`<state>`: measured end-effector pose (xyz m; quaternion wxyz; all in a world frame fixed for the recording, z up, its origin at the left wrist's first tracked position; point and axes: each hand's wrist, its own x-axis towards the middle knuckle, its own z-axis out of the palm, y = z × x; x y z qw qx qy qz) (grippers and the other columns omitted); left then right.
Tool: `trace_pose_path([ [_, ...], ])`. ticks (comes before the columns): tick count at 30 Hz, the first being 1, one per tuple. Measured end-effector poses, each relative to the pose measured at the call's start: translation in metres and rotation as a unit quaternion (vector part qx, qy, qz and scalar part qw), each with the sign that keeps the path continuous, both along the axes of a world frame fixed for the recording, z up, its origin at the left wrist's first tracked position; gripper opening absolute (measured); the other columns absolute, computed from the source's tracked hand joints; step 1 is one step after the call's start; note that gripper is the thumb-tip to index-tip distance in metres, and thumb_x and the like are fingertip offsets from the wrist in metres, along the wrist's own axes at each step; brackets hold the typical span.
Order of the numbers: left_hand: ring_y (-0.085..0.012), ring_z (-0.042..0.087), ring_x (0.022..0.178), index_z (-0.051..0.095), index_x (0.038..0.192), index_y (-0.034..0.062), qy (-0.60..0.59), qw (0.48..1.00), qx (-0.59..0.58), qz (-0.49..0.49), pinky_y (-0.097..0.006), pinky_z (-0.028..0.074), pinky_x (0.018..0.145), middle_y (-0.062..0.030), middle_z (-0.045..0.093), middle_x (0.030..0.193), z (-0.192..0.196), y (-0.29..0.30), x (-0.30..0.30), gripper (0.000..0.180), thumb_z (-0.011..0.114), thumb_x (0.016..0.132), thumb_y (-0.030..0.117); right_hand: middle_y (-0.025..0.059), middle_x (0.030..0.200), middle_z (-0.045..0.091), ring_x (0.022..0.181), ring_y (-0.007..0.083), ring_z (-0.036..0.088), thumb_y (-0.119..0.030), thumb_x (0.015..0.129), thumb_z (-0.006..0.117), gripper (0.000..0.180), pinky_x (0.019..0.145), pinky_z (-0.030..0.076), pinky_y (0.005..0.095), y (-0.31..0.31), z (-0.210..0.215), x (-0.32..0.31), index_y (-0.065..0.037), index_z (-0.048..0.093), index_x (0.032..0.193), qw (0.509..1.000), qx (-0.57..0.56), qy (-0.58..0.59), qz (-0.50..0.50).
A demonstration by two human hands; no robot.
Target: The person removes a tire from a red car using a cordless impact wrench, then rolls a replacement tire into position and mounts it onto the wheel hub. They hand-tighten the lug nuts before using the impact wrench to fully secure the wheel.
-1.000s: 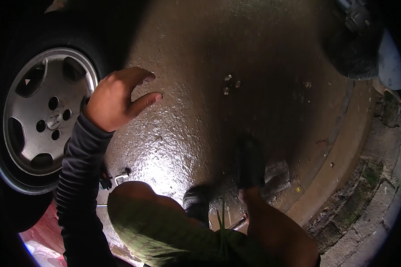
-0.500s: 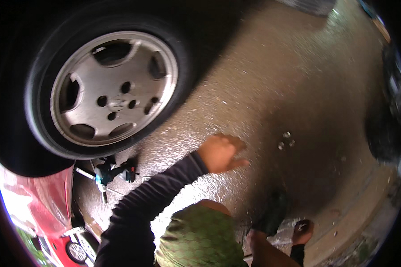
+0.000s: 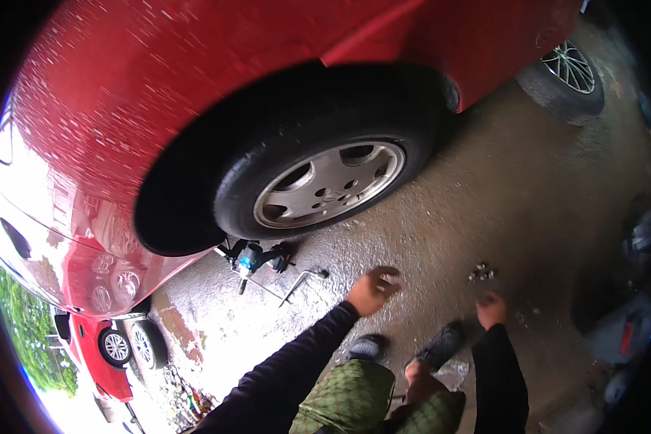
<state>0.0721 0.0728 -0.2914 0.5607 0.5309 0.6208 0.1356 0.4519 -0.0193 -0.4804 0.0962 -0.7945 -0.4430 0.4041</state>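
Note:
My left hand (image 3: 374, 291) is held out over the wet floor, fingers loosely bent and apart, with nothing visible in it. My right hand (image 3: 491, 309) hovers just on the near side of a small cluster of shiny metal nuts (image 3: 482, 273) on the floor. Its fingers look bent but are blurred, so whether they hold anything is unclear. Ahead of my left hand stands a car wheel (image 3: 329, 189) with a silver multi-spoke rim; the bolt holes around its centre show dark. A teal and black cordless power tool (image 3: 249, 260) lies below the tyre, beside a bent metal wrench (image 3: 304, 278).
The red car body (image 3: 217, 50) arches over the wheel. Another wheel with thin spokes (image 3: 573, 71) is at the far right. My shoes (image 3: 441, 346) are on the floor below my hands. Further left stand another red car (image 3: 94, 347) and a loose wheel (image 3: 148, 344).
The view has shifted back, so the red car body and more floor now show. My right hand has moved up from beside my leg toward the nuts. My left hand stays over the floor.

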Motion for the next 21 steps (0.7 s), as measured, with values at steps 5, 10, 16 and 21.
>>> trace_pose_path([
  [5, -0.0317, 0.061, 0.117, 0.046, 0.138, 0.0012, -0.19, 0.856, -0.076, 0.474, -0.044, 0.053, 0.087, -0.0119, 0.052, 0.139, 0.061, 0.049, -0.088, 0.051, 0.057, 0.097, 0.029, 0.0154, 0.114, 0.067, 0.093, 0.0268, 0.069, -0.007, 0.076, 0.071, 0.046, 0.08, 0.056, 0.0378, 0.066, 0.14, -0.13, -0.005, 0.062, 0.121, 0.955, 0.197, 0.181, 0.129],
  [10, -0.0325, 0.042, 0.136, 0.049, 0.135, 0.0035, -0.418, 0.777, -0.009, 0.471, -0.049, 0.03, 0.112, -0.0083, 0.046, 0.149, 0.097, 0.098, -0.13, 0.05, 0.052, 0.091, 0.027, 0.0134, 0.126, 0.063, 0.091, 0.0149, 0.067, 0.001, 0.085, 0.061, 0.051, 0.075, 0.054, 0.0266, 0.198, 0.262, -0.27, 0.001, 0.052, 0.135, 0.842, 0.087, 0.532, 0.013],
  [16, -0.0262, 0.052, 0.12, 0.056, 0.125, 0.006, -0.557, 0.69, -0.039, 0.46, -0.04, 0.037, 0.106, -0.0084, 0.058, 0.128, 0.107, 0.122, -0.136, 0.042, 0.053, 0.085, 0.017, 0.0113, 0.119, 0.064, 0.104, 0.0191, 0.061, -0.001, 0.088, 0.051, 0.037, 0.085, 0.051, 0.0325, 0.245, 0.309, -0.39, 0.001, 0.057, 0.125, 0.689, 0.031, 0.682, -0.244],
  [21, -0.0277, 0.048, 0.128, 0.058, 0.123, 0.0089, -0.41, 0.762, -0.106, 0.491, -0.047, 0.032, 0.112, -0.0087, 0.058, 0.126, 0.149, 0.094, -0.14, 0.033, 0.053, 0.093, 0.023, 0.0123, 0.123, 0.062, 0.11, 0.0214, 0.058, -0.047, 0.104, 0.04, 0.059, 0.095, 0.045, 0.0361, 0.249, 0.307, -0.423, 0.002, 0.048, 0.135, 0.549, -0.017, 0.718, -0.428],
])
